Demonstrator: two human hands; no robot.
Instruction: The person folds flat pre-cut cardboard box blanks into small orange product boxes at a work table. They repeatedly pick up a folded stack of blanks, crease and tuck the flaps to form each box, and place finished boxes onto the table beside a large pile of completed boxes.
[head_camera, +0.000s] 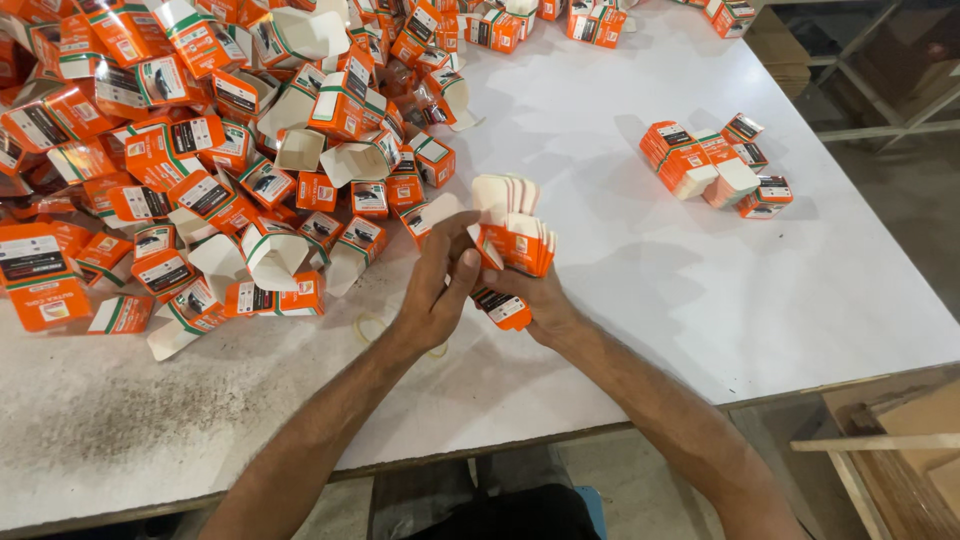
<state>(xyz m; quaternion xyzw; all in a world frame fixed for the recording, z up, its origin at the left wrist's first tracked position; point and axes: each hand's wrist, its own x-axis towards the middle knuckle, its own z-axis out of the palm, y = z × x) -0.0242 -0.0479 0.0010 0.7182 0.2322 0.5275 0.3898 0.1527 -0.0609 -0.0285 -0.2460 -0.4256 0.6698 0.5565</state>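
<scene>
Orange flat cartons (515, 245), one stack, gripped between my left hand (435, 295) and right hand (535, 300) near desk (620, 330) front edge. Banded bundles (715, 165) at right: few. Loose pile (200, 150) far-left: large.

both hands (480, 290) hold a stack of flat orange cartons (515, 240) beside a carton heap (200, 130) on the white table (650, 290).

Stack of flattened orange cartons (515, 240), white flaps up; held upright above the white table (640, 300).
</scene>
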